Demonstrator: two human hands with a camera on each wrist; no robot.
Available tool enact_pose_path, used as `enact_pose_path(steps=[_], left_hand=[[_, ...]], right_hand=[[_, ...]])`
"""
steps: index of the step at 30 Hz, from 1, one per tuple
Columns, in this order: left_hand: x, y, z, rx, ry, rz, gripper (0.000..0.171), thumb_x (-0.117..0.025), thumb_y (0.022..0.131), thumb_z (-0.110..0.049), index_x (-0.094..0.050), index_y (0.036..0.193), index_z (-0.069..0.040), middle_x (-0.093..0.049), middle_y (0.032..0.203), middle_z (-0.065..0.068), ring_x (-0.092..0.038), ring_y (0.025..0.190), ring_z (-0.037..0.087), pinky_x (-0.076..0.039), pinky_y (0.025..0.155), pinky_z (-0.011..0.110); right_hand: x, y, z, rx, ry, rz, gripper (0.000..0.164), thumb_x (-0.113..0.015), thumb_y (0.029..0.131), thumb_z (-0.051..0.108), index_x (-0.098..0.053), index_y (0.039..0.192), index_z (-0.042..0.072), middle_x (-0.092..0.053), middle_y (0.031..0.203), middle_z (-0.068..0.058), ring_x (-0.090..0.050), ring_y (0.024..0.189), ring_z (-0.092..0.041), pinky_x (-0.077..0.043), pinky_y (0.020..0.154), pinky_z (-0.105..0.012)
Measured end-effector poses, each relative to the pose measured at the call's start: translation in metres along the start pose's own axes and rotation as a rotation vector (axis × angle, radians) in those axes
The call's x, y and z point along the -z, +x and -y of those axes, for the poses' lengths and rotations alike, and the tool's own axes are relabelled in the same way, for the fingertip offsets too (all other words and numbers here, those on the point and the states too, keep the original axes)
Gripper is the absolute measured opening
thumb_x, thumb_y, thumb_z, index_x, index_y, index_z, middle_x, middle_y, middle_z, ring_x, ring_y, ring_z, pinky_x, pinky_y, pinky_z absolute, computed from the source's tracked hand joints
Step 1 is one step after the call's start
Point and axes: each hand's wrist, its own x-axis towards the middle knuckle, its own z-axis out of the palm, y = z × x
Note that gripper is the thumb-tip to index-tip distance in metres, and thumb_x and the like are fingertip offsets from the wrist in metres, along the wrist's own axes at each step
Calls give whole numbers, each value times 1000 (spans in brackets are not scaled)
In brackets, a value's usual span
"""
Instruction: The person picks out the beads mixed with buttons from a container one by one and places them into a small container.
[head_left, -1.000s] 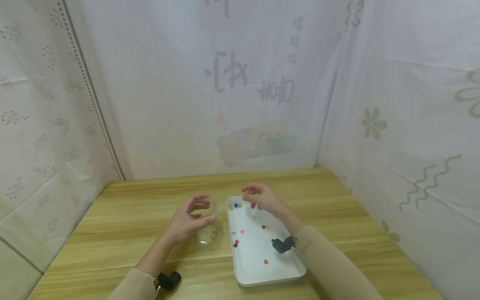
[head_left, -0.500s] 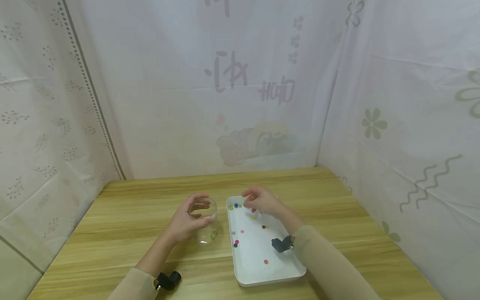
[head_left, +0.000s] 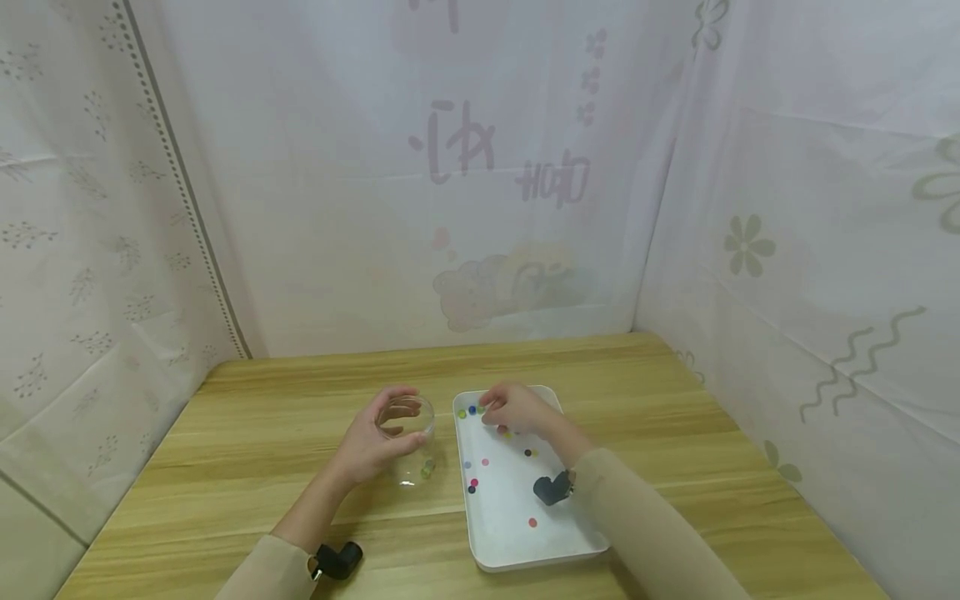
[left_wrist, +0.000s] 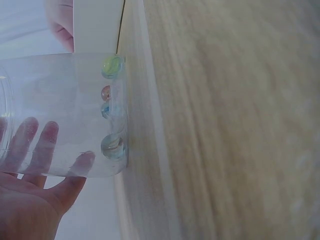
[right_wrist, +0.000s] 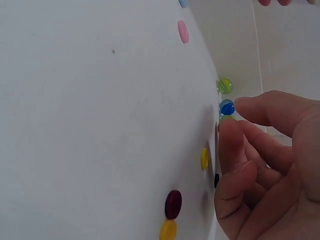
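Three glassy marbles are sitting in the far left corner of the white tray: a yellow-green marble, a blue marble, and a green marble peeking out right by the right hand. Thumb and forefinger are framing that green one, though whether they are actually pinching it I cannot tell! Just left of the tray, the clear jar is standing upright, and the left hand is gripping it, thumb on one side, fingers curling round the other. Down at its bottom, four marbles are showing: a yellow-green swirl, a reddish ball, a bluish ball and a clear swirled ball.

Flat, round discs are dotting the smooth tray floor: a pink disc, a red disc, and a dark disc touching an orange-yellow disc. The right forearm is slanting across the tray, fingers pointing toward that far corner. Beige sleeves are covering both forearms, the wood-grain table is carrying everything, and pale printed cloth is hanging behind.
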Motion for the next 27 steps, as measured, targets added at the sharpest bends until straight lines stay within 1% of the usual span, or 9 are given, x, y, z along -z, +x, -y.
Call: enact_pose_path(steps=[5, 8, 15, 20, 23, 27], left_hand=[[0, 0, 1, -5, -12, 6, 67, -87, 93, -20, -55, 151, -20, -67, 147, 16, -61, 140, 40, -50, 117, 66], [0, 0, 1, -7, -19, 12, 67, -86, 93, -20, -54, 151, -18, -66, 147, 18, -60, 140, 42, -49, 117, 68], [0, 0, 2, -21, -17, 12, 66, -86, 93, -20, -54, 151, -14, -65, 147, 21, -58, 141, 47, -49, 116, 69], [-1, -1, 2, -21, -17, 13, 67, -85, 94, -20, -53, 152, -12, -65, 147, 21, -59, 141, 44, -49, 116, 69], [-1, -1, 2, -15, -20, 9, 67, -86, 94, -20, -53, 152, -13, -65, 147, 19, -60, 140, 41, -49, 116, 68], [-1, -2, 2, -17, -20, 3, 66, -86, 93, -19, -54, 151, -15, -66, 146, 19, -61, 139, 41, -50, 116, 67]], right_hand=[[-6, 1, 1, -5, 7, 3, 32, -80, 97, 15, -74, 128, 13, -73, 99, -3, -68, 74, -18, -51, 62, -27], [-10, 2, 3, -6, 10, 13, 31, -80, 97, 15, -74, 128, 15, -72, 99, -2, -67, 73, -17, -50, 61, -27], [-16, 3, 7, 26, -6, 22, 31, -80, 97, 15, -75, 127, 15, -72, 96, -1, -67, 71, -15, -49, 59, -26], [-18, 3, 8, 36, -14, 32, 30, -79, 97, 16, -75, 127, 17, -72, 95, -1, -67, 72, -16, -52, 62, -27], [-19, 2, 9, 40, -15, 39, 29, -79, 98, 16, -75, 127, 17, -71, 95, -1, -67, 72, -16, -52, 62, -27], [-20, 1, 10, 53, -23, 51, 26, -78, 98, 15, -76, 124, 16, -71, 93, -1, -66, 71, -15, -50, 61, -27]])
